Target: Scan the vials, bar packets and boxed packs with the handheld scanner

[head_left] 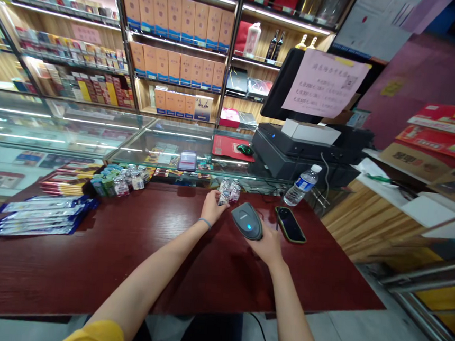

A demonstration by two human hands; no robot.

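Note:
My right hand (268, 244) grips a dark grey barcode scanner (248, 220) with a blue light on its top. My left hand (213, 207) has its fingers closed around a small bottle (224, 197) at the front of a little cluster. Just behind it stand a few more small bottles (234, 191) with pale and pinkish labels. The scanner's head is close to the right of these bottles. At the left of the dark red table (137, 247) a larger group of similar small bottles (127, 179) stands beside green ones (105, 181).
Blue-white packets (44, 218) and red-gold packs (70, 175) lie at the left. A phone (291, 225) and a water bottle (302, 185) are on the right. Behind the table are a glass counter (167, 128), a monitor (283, 85) with a paper notice (326, 83), and stocked shelves.

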